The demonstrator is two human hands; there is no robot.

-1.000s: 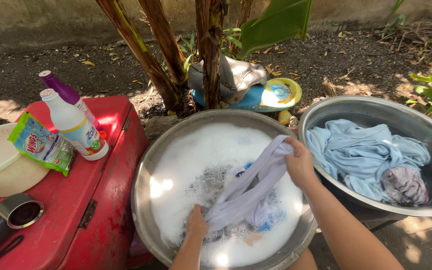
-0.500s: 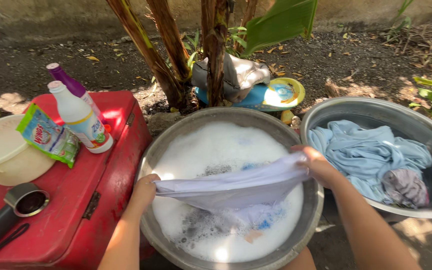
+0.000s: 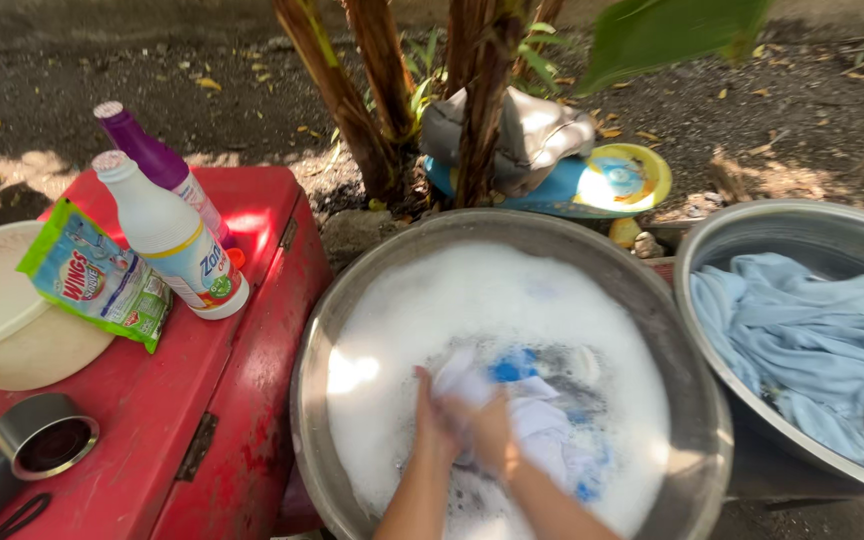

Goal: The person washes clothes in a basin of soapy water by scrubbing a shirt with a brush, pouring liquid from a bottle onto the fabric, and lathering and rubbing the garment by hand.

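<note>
The fingers of both hands are closed around a bunched pale garment (image 3: 537, 425) in the head view, the only view here: the left hand (image 3: 435, 420) and the right hand (image 3: 492, 432) press side by side, touching each other, with the wet cloth gathered between and just right of them. The garment lies at the near middle of the big metal basin (image 3: 512, 235), low in the white suds (image 3: 452, 300), and its bulk trails from the fingers toward the right and near side, so the right hand sits closer to the loose end while the left holds the bunched end. A blue patch (image 3: 510, 370) shows in the foam just beyond the knuckles. To the right, apart from the hands, a second metal basin (image 3: 802, 225) holds light blue cloth (image 3: 802, 340). To the left stands a red box (image 3: 242, 360) carrying a white bottle (image 3: 172, 240), a purple bottle (image 3: 152, 160) and a green sachet (image 3: 97, 285).
</note>
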